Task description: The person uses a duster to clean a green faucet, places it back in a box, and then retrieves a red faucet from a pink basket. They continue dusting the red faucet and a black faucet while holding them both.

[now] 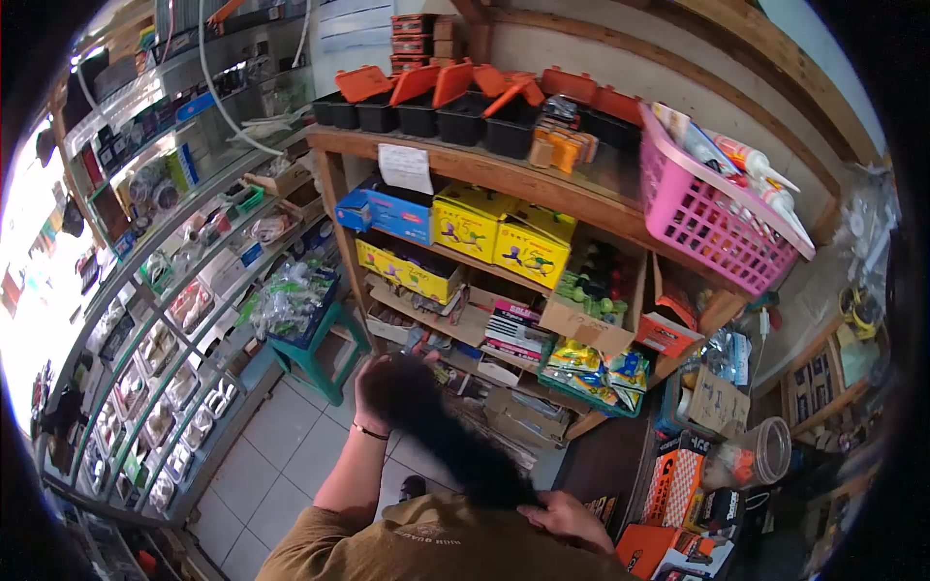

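A long, black, fluffy feather duster [460, 445] stretches slantwise in front of my chest. Its upper end lies in my left hand [372, 392], which wears a thin bracelet at the wrist; the fluff hides most of those fingers. At the lower end, close to my brown shirt, my right hand [572, 520] is closed around the duster. No bare handle shows.
Ahead stands a wooden shelf [465, 155] with black bins [417, 118], yellow boxes [528, 242] and a pink basket [712, 218]. A green stool [329, 363] bears plastic packs. Glass display cases [194, 320] line the left; boxes and a clear jar [767, 450] stand at right.
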### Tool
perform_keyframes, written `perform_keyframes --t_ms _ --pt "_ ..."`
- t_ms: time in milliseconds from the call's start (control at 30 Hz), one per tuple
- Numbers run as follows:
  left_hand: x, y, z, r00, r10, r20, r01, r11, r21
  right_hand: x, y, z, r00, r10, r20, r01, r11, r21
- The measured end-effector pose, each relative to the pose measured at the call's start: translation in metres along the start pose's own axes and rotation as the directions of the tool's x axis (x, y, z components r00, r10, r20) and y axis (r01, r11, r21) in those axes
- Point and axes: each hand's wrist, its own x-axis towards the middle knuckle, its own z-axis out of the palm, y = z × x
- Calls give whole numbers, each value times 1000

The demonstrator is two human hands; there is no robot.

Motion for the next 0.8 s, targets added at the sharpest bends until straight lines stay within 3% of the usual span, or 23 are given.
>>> perform_keyframes --t_ms 33,67,100,167,200,233,267,300,333,367,400,433,467,500,533,567,633,667,700,767,800 --pt "-5 7 1 1000 4 28 -6 998 55 3 -9 3 997 -72 21 74 988 -135" --pt "-11 11 4 989 65 -134 -51 993 105 10 -12 11 968 -246 -50 239 963 -122" --pt "-11 18 1 988 70 -135 -57 993 99 19 -7 17 969 -243 -43 236 963 -127" --pt "-11 30 -6 947 219 -236 -171 963 209 37 4 24 999 -12 -33 16 992 122" --pt "-12 39 -17 958 187 -219 -164 979 119 40 -2 25 999 -3 -32 6 994 111" --pt "-11 50 -37 958 187 -218 -168 980 104 41 -11 24 1000 5 0 -5 998 -58" --pt "-9 61 -62 999 30 28 -30 1000 0 42 -20 25 999 20 32 -12 974 -225" --pt "-8 68 -77 953 -102 285 126 990 -66 43 -30 28 999 33 35 -24 971 -237" --pt "-14 64 -45 997 53 -47 -54 998 -11 46 -40 34 995 98 2 -97 990 -106" --pt "-19 63 -14 905 222 -364 -199 975 99 50 -48 40 986 165 -24 -164 986 29" --pt "-19 71 -38 983 121 -139 -125 992 -21 54 -50 46 986 159 -54 -148 976 160" --pt "-17 80 -72 994 38 107 -25 993 -119 58 -53 49 984 168 -52 -159 976 151" --pt "-13 83 -94 960 52 275 13 973 -230 62 -55 50 994 103 -33 -103 995 -9" --pt "-15 84 -73 978 180 -103 -171 980 98 65 -57 51 999 41 -5 -41 985 -166" --pt "-16 90 -66 993 103 -61 -100 994 44 67 -60 53 999 -13 34 23 950 -313" --pt "-16 95 -64 1000 24 -17 -24 1000 -6 70 -66 55 1000 -2 30 11 950 -313" --pt "-11 100 -81 996 53 74 -53 999 -2 75 -76 63 986 164 3 -163 984 -70" --pt "-10 105 -93 993 20 119 -8 995 -100 82 -40 70 974 223 -28 -218 969 120" --pt "-10 110 -102 986 -7 165 40 980 -197 82 -50 72 971 238 -24 -233 964 126" --pt "-10 114 -84 987 12 159 18 982 -190 81 -76 72 955 296 28 -298 947 123" --pt "-11 116 -67 999 42 -8 -42 996 -75 82 -26 80 986 156 56 -159 985 69"
